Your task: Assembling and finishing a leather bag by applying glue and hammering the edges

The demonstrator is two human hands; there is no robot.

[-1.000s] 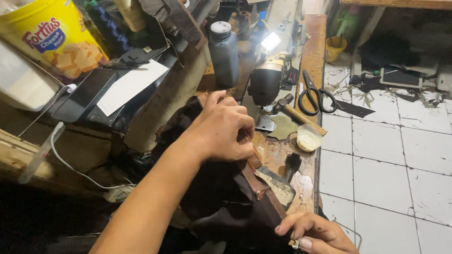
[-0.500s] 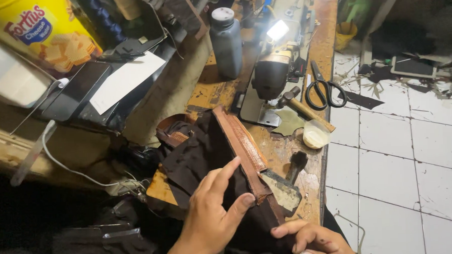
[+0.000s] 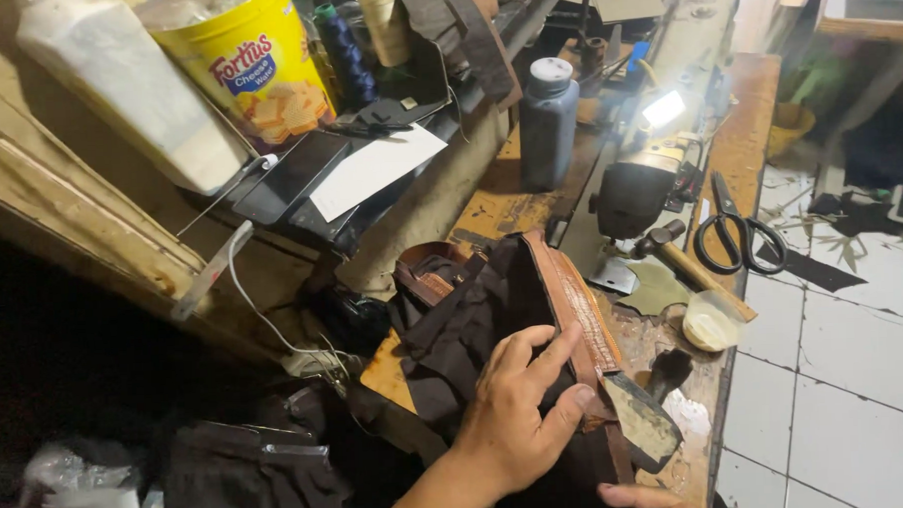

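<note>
I am seeing the left hand point(image 3: 517, 412) lying open and flat, fingers spread, pressing on the dark fabric piece point(image 3: 464, 324) at the near edge of the workbench point(image 3: 747, 123), its fingertips touching the brown leather strip point(image 3: 574, 310) running along it. The right hand point(image 3: 645, 500) is showing only as fingertips at the bottom edge, so I cannot tell its grip. Scissors point(image 3: 736, 239) are lying beside the sewing machine point(image 3: 658, 147).
</note>
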